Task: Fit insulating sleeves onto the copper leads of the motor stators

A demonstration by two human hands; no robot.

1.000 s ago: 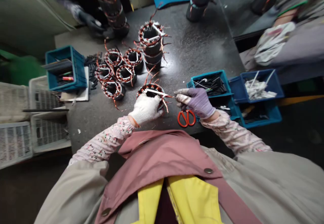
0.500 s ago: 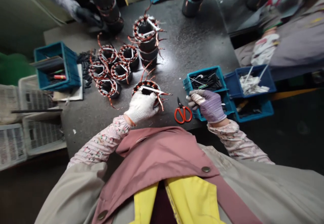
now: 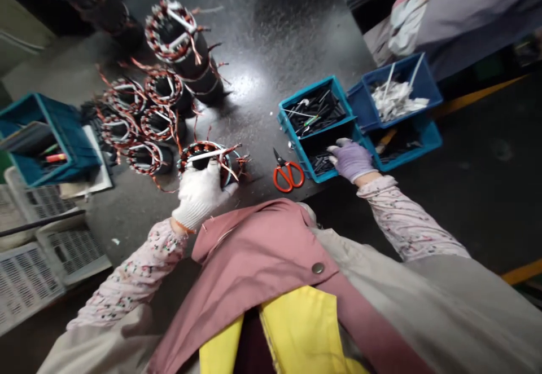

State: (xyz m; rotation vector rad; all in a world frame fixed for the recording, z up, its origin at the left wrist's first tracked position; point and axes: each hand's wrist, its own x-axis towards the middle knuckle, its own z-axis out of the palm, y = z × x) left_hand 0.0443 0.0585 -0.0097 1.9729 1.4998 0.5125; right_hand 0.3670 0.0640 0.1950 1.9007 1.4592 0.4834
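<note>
Scissors (image 3: pixel 282 162): lying on the table (image 3: pixel 237 123), turning handles bodyward, presumably for easy pick-up.

Left hand (image 3: pixel 199 190): bending gloved fingers over the near rim of a coil (image 3: pixel 201 147) left of the scissors, extending the thumb aside; gripping, probably, for steadiness.

Coil: standing left of the scissors, bearing a white tube (image 3: pixel 206 155) across the top, pointing leads (image 3: pixel 241 162) toward the scissors, seemingly for right-side access.

Right hand (image 3: pixel 353 159): lying right of the scissors, resting fingertips in the near bin (image 3: pixel 305 162) by black bits (image 3: pixel 322 163); spreading fingers slightly; pinching a bit or not, cannot tell.

Near bin: sitting just right of the scissors, likely for short reaches.

Blue bin (image 3: pixel 412 115): sitting farther right of the scissors, holding white bits (image 3: pixel 396 103), apparently sorting by colour.

Five coils (image 3: pixel 158 123): clustering far left of the scissors, standing upright, perhaps protecting leads.

Stack (image 3: pixel 199 75): rising left of and beyond the scissors, likely saving room.
</note>
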